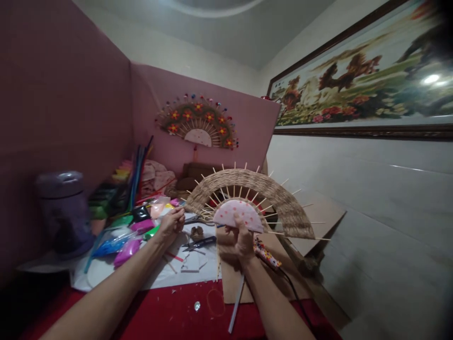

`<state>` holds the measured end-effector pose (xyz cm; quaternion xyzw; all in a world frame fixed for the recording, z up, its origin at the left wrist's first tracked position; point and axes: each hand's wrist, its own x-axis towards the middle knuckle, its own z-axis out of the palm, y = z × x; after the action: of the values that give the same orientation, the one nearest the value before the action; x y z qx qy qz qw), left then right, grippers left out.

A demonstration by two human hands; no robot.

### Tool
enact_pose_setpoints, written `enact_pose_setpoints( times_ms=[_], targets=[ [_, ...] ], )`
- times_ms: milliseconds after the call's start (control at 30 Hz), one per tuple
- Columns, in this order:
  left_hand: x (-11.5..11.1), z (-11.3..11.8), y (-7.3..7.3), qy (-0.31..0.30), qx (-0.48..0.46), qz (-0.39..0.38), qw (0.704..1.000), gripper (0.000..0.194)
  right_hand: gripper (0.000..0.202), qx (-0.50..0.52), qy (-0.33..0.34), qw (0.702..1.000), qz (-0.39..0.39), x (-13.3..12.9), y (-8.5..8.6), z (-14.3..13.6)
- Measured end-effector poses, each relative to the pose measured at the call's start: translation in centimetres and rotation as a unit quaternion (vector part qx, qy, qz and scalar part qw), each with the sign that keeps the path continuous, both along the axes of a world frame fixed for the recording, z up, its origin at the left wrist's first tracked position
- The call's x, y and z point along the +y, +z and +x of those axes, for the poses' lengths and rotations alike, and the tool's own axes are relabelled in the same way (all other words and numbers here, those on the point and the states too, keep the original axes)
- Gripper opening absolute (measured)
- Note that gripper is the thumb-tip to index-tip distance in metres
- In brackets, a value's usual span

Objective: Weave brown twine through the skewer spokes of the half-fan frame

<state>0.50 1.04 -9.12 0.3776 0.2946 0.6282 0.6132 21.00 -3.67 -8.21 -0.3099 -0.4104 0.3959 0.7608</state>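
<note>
My right hand (242, 238) grips the pink, red-dotted half-round base (235, 213) of a fan, thumb in front and fingers behind. The fan's woven twine band (247, 182) arches above on thin wooden sticks, whose tips stick out past its outer edge. My left hand (172, 223) is closed in a pinch just left of the fan, near its left end; what its fingertips hold, if anything, is too small to make out. Below the fan, black-handled scissors (200, 243) and a small ball of twine (197, 232) lie on the white sheet.
Bags of coloured clay (127, 252) and a purple container (63, 212) stand at the left. A flower-patterned glue gun (267, 257) with a cord and a clear stick (236, 304) rest on the brown board (230, 288). A decorated fan (198, 120) hangs on the pink panel.
</note>
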Motion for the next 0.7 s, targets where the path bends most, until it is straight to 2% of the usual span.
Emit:
enact_pose_setpoints(
  times_ms=[100,233,533,700],
  targets=[
    [0.0,0.1,0.1,0.007,0.001,0.016,1.0,0.024,0.029,0.075,0.043,0.996,-0.038,0.1,0.3,0.2],
    [0.0,0.3,0.3,0.015,0.004,0.033,0.999,0.028,0.029,0.119,0.056,0.99,-0.054,0.4,0.6,0.8],
    [-0.4,0.4,1.2,0.033,0.011,0.045,0.998,0.033,0.03,0.143,0.045,0.984,-0.094,1.0,0.1,1.3],
    [-0.4,0.4,1.3,0.03,0.011,0.045,0.998,0.032,0.031,0.137,0.048,0.985,-0.088,0.8,0.2,1.0]
  ],
)
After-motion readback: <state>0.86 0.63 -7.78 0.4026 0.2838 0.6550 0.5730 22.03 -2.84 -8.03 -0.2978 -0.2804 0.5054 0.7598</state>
